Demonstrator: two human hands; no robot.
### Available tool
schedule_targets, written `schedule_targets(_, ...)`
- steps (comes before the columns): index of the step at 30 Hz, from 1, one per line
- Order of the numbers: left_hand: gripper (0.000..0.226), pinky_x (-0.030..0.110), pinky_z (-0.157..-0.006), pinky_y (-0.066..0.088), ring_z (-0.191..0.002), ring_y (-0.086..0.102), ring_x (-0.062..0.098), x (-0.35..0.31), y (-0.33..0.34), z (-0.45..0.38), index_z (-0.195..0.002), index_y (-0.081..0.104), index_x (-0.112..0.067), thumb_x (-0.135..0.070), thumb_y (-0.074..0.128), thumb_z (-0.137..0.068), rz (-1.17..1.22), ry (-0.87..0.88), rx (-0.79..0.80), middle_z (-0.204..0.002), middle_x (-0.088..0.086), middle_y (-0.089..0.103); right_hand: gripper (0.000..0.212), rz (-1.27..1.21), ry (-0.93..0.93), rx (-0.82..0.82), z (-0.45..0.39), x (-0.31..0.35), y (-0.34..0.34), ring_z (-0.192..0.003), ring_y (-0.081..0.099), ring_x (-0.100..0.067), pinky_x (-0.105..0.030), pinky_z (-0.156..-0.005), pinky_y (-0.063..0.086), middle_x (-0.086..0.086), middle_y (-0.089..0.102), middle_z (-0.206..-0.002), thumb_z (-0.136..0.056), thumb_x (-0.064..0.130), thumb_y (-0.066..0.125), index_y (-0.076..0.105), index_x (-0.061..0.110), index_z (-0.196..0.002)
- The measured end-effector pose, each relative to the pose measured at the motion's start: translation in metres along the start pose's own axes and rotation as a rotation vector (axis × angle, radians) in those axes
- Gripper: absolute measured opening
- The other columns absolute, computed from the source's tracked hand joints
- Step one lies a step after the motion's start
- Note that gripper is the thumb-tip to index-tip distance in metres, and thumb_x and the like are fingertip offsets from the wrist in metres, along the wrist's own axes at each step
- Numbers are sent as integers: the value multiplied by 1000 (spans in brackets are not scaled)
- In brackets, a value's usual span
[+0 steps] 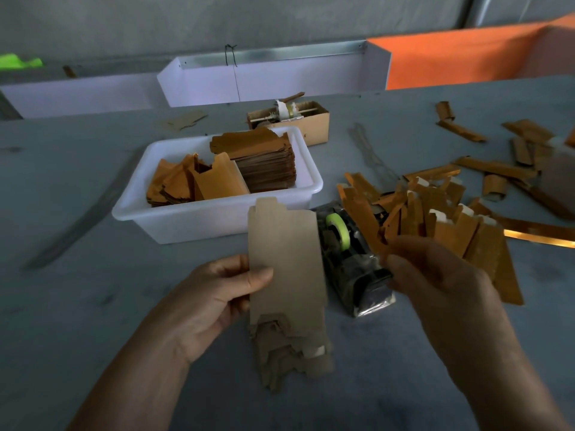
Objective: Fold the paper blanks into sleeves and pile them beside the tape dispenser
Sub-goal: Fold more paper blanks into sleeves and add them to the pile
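Observation:
My left hand [217, 293] pinches a flat brown paper blank [284, 259] by its left edge, thumb on top, holding it upright over a small stack of blanks [291, 353] lying on the table. My right hand [435, 275] hovers at the front of the black tape dispenser [351, 262], which carries a green tape roll [337, 225]. The fingertips point toward the dispenser's cutter; blur hides whether they hold tape. To the right of the dispenser lies a loose pile of folded orange sleeves [435, 219].
A white plastic tub [174, 219] behind the blank holds stacked blanks. A small cardboard box [314, 122] stands further back. Scattered sleeves and strips [497, 166] litter the right side. White bins [273, 79] and an orange panel [460, 60] line the back.

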State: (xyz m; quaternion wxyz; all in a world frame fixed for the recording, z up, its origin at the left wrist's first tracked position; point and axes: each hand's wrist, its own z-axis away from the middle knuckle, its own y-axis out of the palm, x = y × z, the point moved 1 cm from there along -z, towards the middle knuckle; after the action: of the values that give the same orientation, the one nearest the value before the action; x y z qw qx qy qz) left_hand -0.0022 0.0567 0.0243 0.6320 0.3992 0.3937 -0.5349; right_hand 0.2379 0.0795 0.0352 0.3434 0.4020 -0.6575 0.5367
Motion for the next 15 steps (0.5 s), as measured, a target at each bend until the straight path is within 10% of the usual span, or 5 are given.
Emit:
schedule_targets(5,34,27,-70,47,-88,62,27,-7,23,15,-99,74,-7,-20,80,-68,-33,47,164,-100,10,72,27,-396,213,303,14,11,23,-78,66,-1,-23,-66,56,14,71,-84,-71,37,62,65,27,-97)
schedule_targets(15,34,33,-79,52,-88,71,14,3,51,20,-96,73,-22,-38,80,-67,-133,177,-15,-91,-2,76,8,-383,197,280,18,9,27,-75,62,-26,-45,-72,55,-8,68,-74,-83,14,63,69,19,-83)
